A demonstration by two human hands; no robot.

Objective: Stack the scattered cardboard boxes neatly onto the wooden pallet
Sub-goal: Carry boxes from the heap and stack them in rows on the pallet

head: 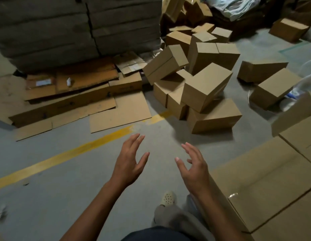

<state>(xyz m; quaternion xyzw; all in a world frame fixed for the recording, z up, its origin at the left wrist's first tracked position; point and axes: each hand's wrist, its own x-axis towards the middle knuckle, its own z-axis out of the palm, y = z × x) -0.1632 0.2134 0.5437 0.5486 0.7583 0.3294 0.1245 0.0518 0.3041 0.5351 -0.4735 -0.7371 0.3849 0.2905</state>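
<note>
Both spread open: left hand [129, 164], right hand [194, 171].

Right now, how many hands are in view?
2. The left hand hovers open above the grey floor near the yellow line; the right hand hovers open beside it, before the box pile.

Nothing legible anywhere. Too blurred to read: small white paper label [44, 82] on flattened brown cardboard sheet [40, 92], left of heap of plain brown cardboard boxes [205, 87].
</note>
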